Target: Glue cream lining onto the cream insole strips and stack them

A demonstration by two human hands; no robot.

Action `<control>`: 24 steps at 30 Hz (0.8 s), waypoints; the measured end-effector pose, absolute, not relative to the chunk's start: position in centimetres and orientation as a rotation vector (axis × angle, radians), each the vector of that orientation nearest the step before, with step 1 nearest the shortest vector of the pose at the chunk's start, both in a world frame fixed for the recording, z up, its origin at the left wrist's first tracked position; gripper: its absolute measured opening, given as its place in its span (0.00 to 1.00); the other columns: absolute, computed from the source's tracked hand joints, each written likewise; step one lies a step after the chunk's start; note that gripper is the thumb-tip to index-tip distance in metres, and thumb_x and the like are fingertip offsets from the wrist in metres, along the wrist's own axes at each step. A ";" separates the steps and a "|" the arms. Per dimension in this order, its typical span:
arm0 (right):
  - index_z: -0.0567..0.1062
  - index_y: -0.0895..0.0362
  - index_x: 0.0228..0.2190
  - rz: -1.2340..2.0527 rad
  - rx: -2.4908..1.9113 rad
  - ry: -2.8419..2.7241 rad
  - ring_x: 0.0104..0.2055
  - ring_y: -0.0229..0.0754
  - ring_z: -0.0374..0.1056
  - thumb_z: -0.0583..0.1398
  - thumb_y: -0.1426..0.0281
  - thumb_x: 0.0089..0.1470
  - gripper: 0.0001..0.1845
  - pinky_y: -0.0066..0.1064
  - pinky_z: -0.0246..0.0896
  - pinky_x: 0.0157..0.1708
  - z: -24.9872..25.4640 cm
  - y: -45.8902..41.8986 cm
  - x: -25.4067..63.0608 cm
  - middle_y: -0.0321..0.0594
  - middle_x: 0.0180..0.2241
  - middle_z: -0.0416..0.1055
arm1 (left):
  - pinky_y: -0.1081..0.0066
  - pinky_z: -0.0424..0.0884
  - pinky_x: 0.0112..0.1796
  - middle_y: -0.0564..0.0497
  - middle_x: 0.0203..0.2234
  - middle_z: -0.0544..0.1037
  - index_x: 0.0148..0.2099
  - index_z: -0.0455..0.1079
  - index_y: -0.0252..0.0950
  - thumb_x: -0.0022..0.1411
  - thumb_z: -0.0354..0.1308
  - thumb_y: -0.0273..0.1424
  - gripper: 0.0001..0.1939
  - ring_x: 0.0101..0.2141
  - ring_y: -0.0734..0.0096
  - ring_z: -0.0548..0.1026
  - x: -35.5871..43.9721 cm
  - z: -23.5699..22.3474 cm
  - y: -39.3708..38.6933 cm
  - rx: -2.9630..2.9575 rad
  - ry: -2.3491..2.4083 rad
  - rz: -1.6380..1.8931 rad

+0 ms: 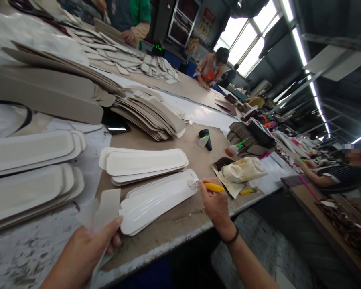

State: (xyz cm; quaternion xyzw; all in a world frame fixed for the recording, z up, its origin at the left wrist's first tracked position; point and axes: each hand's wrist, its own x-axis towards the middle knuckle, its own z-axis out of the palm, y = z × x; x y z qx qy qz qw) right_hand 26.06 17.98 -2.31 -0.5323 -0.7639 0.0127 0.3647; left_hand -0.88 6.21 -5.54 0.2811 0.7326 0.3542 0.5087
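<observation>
My right hand (pixel 215 206) grips a brush with a yellow handle (pixel 214 187). Its bristles rest on the far right end of a long, rounded white panel (pixel 159 202), whose surface shines wet. More panels lie fanned out beneath that one. At the panel's near left end, my left hand (pixel 92 245) pinches a thin pale strip (pixel 108 208) between thumb and fingers. The fingertips are close to the panel's edge; whether they touch it I cannot tell. Just behind sits another small stack of cream-coated panels (pixel 147 161).
Coated panels (pixel 27 188) lie in stacks at the left. Behind them are piles of beige panels (pixel 150 114) and a dark phone (pixel 116 126). A glue-crusted container (pixel 245 169), a yellow cutter (pixel 249 191) and a squeeze bottle (pixel 234 148) stand right. Other people (pixel 212 68) work farther off.
</observation>
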 end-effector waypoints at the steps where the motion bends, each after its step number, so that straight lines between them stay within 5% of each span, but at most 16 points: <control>1: 0.73 0.58 0.30 -0.013 -1.343 -1.989 0.34 0.43 0.68 0.56 0.67 0.61 0.10 0.36 0.67 0.38 -2.3 17.9 26.2 0.43 0.30 0.70 | 0.63 0.63 0.30 0.46 0.13 0.71 0.09 0.64 0.41 0.41 0.52 0.58 0.27 0.22 0.59 0.70 -0.9 -5.2 6.2 0.666 1.779 0.840; 8: 0.72 0.57 0.33 -0.060 -1.240 -2.156 0.36 0.43 0.67 0.54 0.73 0.62 0.08 0.36 0.67 0.39 -2.5 15.8 25.0 0.44 0.32 0.70 | 0.60 0.64 0.32 0.42 0.15 0.73 0.07 0.64 0.42 0.35 0.54 0.55 0.24 0.24 0.53 0.71 -0.1 -3.7 6.6 0.612 1.811 0.891; 15: 0.70 0.56 0.31 0.467 -1.064 -2.018 0.37 0.41 0.66 0.52 0.72 0.63 0.09 0.34 0.65 0.39 -0.2 12.7 21.4 0.41 0.32 0.68 | 0.63 0.63 0.31 0.48 0.12 0.72 0.11 0.67 0.41 0.43 0.55 0.60 0.29 0.22 0.59 0.70 -1.8 -4.0 5.3 0.689 1.996 0.789; 20: 0.69 0.56 0.30 1.137 -1.114 -1.873 0.29 0.37 0.64 0.51 0.62 0.64 0.15 0.28 0.62 0.32 1.0 11.7 17.7 0.36 0.26 0.66 | 0.72 0.55 0.21 0.54 0.09 0.64 0.16 0.69 0.36 0.46 0.60 0.52 0.24 0.14 0.75 0.60 0.3 -0.9 4.8 0.650 1.466 0.963; 24: 0.67 0.55 0.29 1.837 -1.034 -1.632 0.20 0.35 0.62 0.63 0.55 0.52 0.17 0.26 0.58 0.20 0.5 11.0 14.2 0.30 0.19 0.65 | 0.74 0.51 0.17 0.52 0.11 0.69 0.19 0.70 0.35 0.43 0.64 0.45 0.18 0.12 0.77 0.60 1.9 -0.3 4.6 0.580 1.330 1.016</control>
